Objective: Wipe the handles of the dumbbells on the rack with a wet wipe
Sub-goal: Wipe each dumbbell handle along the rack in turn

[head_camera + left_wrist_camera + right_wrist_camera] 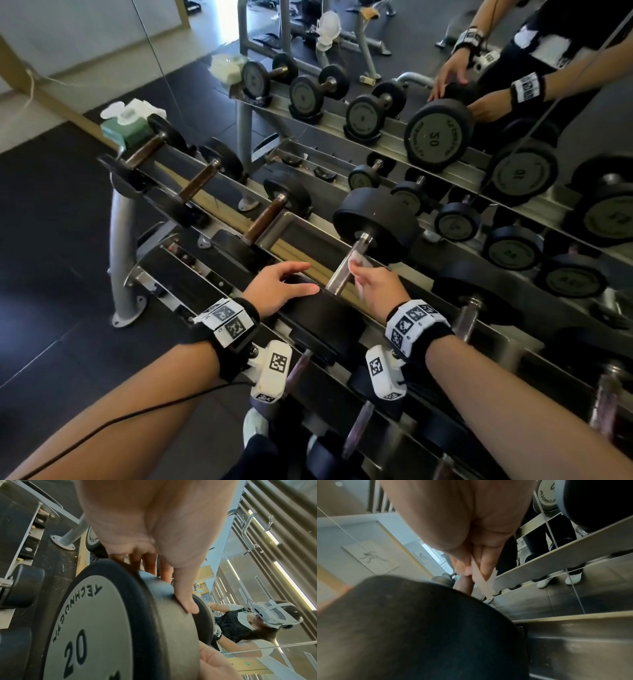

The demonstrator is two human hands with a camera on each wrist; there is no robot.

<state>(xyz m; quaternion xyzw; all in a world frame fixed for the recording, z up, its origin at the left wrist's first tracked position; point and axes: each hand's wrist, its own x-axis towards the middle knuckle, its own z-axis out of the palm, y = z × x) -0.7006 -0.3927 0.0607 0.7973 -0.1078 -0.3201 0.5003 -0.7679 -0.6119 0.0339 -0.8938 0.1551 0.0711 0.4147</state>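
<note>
The dumbbell rack (219, 205) runs diagonally in front of a mirror. My right hand (358, 272) pinches a white wet wipe (360, 261) against the shiny metal handle (342, 274) of a large black dumbbell (376, 222). In the right wrist view the fingers (486, 566) pinch the wipe (482, 580) just past the dark near weight head (419, 628). My left hand (291, 279) rests with fairly straight fingers on that near head (318, 318). In the left wrist view that head is marked 20 (96, 622), and my thumb (183, 596) and fingers lie over its rim.
A green pack of wet wipes (128, 126) sits at the rack's far left end. Smaller dumbbells with brown handles (263, 222) lie to the left on the same tier, and more fill the lower tiers (363, 425). The mirror (445, 102) shows the rack and my arms.
</note>
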